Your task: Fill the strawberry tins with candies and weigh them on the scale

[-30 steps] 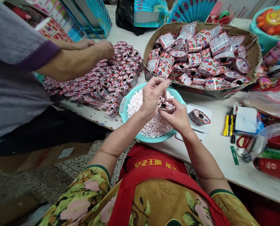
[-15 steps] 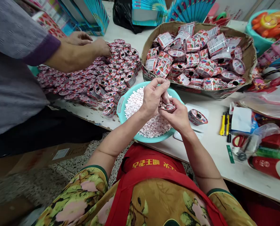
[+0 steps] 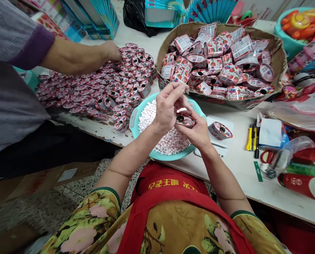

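Note:
My right hand [image 3: 197, 128] grips a small oval strawberry-print candy box [image 3: 185, 120], its dark round hole facing up. Just left of and above the box, my left hand [image 3: 168, 106] hovers with loosely bent fingers apart; no candy shows in it. Below both hands stands a turquoise basin [image 3: 166, 158] holding many small pale pink candies [image 3: 173, 143]. Another oval candy box [image 3: 220, 130] stands on a white kitchen scale [image 3: 227, 143] to the right of my right hand.
Left, a co-worker's hand [image 3: 111, 52] touches rows of upright candy boxes [image 3: 94, 88]. A cardboard carton [image 3: 278, 53] heaped with similar boxes lies behind the basin. At right are yellow cutters [image 3: 249, 137], a red paper cup [image 3: 296, 183] and plastic bags.
My left fingers have lifted off the box top, and the candies seen there before no longer show, baring the hole. One of the co-worker's hands has left view.

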Tool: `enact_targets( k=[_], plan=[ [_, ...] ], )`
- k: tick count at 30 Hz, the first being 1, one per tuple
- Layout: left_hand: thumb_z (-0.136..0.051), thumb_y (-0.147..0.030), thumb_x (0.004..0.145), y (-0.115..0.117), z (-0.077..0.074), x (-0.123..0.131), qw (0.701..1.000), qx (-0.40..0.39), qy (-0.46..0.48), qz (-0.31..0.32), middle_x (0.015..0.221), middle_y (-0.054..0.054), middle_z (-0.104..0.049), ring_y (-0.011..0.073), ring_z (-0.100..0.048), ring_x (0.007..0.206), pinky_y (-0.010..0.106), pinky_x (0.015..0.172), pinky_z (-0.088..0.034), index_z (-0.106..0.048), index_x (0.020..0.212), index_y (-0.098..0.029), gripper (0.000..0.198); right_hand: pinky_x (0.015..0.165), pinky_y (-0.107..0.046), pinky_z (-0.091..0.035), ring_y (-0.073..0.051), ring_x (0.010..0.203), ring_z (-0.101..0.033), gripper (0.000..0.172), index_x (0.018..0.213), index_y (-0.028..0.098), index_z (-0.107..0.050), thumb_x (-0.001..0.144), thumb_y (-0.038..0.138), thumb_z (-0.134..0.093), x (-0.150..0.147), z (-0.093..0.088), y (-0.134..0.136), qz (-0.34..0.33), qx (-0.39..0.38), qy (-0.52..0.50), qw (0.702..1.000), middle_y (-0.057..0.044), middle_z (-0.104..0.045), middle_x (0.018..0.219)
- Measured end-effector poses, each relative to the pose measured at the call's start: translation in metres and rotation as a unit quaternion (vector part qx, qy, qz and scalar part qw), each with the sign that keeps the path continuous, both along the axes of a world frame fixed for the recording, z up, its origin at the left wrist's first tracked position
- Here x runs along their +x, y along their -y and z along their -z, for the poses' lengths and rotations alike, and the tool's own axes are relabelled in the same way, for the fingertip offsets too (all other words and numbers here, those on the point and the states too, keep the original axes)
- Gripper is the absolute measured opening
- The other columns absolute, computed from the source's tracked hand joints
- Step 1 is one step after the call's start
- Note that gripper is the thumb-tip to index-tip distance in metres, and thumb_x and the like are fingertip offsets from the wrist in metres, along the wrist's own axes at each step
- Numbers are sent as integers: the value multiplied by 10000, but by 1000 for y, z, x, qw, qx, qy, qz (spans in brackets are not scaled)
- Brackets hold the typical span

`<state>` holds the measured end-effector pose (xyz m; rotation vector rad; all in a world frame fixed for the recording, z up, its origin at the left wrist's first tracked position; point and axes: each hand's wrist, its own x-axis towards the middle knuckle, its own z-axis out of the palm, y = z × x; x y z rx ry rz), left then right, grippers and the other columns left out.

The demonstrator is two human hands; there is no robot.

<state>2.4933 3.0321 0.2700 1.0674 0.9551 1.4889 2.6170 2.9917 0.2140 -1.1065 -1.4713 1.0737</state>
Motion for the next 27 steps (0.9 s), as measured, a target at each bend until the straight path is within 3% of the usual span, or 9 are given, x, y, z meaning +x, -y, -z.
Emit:
enact_targets(
  k=[3,5,10,13,16,18,21,24,27],
  plan=[
    [-471,-405,1038,-17,19,-20,990,49,-109,-76,713,-7,-620,116,-620,653,238,671,-525,-611,978,-208,249,937,-400,-586,-220,972,-712,439,1067,244,-717,688,412,-862,17,1,8,29,9,-19,999,-27,-756,1053],
    [-469,-401,1031,-23,39,-31,957,59,-278,-59,837,28,-674,147,-632,790,272,761,-532,-619,972,-201,256,933,-418,-594,-229,967,-720,465,1073,259,-720,671,428,-881,34,4,13,79,19,-23,996,-26,-757,1062],
    [-507,-428,1006,-8,73,-27,720,85,-676,129,1213,146,-676,297,-554,1169,429,986,-461,-644,1126,-164,321,820,-370,-614,-199,886,-711,477,1096,257,-718,673,409,-881,64,14,17,171,17,-33,985,-13,-753,1002],
    [-433,-442,1035,0,73,-16,665,60,-732,136,1128,166,-696,311,-605,1081,407,886,-470,-624,1154,-155,365,776,-345,-612,-185,850,-703,469,1066,252,-725,649,390,-890,65,13,16,167,-7,-33,985,-4,-754,969],
    [-459,-395,1026,-2,70,-15,709,12,-699,93,872,102,-690,255,-643,857,341,754,-448,-630,962,-171,288,794,-355,-610,-191,863,-708,454,1052,239,-721,651,376,-883,58,8,17,152,-16,-18,988,-8,-759,969],
    [-505,-363,1004,-6,69,-21,807,-23,-589,27,690,43,-595,193,-606,715,290,673,-419,-560,770,-180,301,830,-366,-604,-196,890,-712,445,1062,234,-719,668,375,-872,54,6,18,135,-11,-6,991,-15,-762,994],
    [-577,-447,966,-11,56,-33,959,-123,-252,-28,536,-38,-413,102,-451,488,222,493,-330,-464,683,-198,393,905,-394,-585,-208,953,-711,413,1080,230,-718,712,367,-844,46,5,20,111,19,33,993,-34,-756,1072],
    [-563,-510,962,-10,27,-38,975,-208,73,16,472,-76,-334,56,-299,368,188,369,-224,-483,706,-198,412,943,-417,-567,-223,999,-701,382,1091,233,-713,741,346,-815,35,2,20,86,63,83,991,-44,-748,1102],
    [-389,-441,1037,-3,-2,-27,958,-196,200,62,486,-48,-427,41,-285,345,171,338,-191,-522,732,-182,422,925,-409,-563,-227,991,-695,338,1080,240,-711,763,326,-786,20,-3,17,51,103,118,986,-41,-748,1067]
  ],
)
